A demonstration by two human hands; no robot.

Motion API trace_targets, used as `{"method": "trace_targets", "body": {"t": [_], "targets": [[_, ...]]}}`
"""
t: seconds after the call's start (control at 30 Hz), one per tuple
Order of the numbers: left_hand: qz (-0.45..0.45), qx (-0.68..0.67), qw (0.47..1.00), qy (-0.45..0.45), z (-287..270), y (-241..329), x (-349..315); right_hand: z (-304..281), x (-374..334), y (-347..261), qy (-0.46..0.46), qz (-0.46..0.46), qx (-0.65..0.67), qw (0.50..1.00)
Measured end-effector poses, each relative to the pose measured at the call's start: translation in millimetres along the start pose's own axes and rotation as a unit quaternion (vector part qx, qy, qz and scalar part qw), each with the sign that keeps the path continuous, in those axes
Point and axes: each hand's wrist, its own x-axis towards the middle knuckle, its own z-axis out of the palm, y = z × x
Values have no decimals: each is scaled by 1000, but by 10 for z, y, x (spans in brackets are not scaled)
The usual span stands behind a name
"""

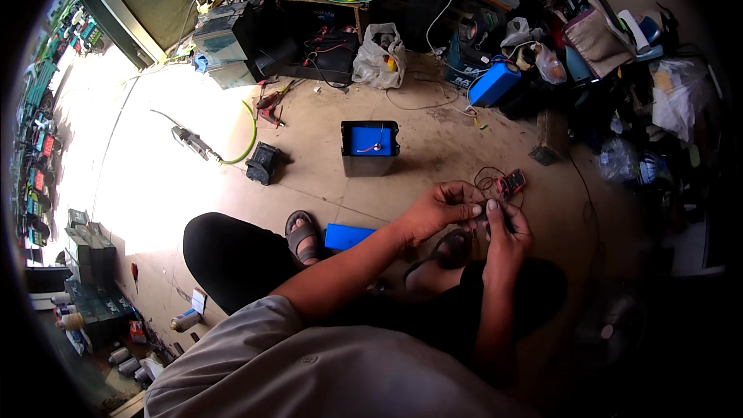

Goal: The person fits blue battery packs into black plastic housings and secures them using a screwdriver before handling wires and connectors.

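Observation:
Above my lap, my left hand [441, 210] and my right hand [506, 234] meet, thumbs almost touching. Between their fingertips they pinch a small dark piece [482, 212]; the fingers cover most of it, so its kind does not show. Just beyond them on the floor lies a red-and-black multimeter [511, 183] with thin leads. Ahead and to the left stands an open dark box [370, 166], upright, with a blue battery pack [364, 141] inside and a short wire on top. A flat blue block [348, 237] lies by my left foot, partly behind my left forearm.
A black plastic part [265, 163] and red-handled pliers [269, 107] rest on the floor, with a green cable [251, 135]. Old batteries [224, 39], a white plastic bag [379, 58] and another blue pack [495, 83] line the far side. Clutter fills the right.

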Motion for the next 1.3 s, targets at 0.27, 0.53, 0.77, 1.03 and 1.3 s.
{"method": "trace_targets", "body": {"t": [0.27, 0.53, 0.77, 1.03, 1.3], "targets": [[47, 375, 922, 85, 231, 594, -143, 65, -72, -54, -28, 28, 74, 996], [110, 496, 826, 245, 64, 1998, -436, 692, 230, 667, -67, 121, -44, 989], [162, 513, 781, 316, -90, 2384, -794, 1337, 443, 2934, -170, 75, -297, 937], [172, 480, 785, 352, -177, 2464, -1006, 1463, 622, 3578, -218, 54, -452, 864], [165, 377, 816, 407, -495, 2426, -1059, 1452, 667, 3913, -285, 21, -479, 830]]}}
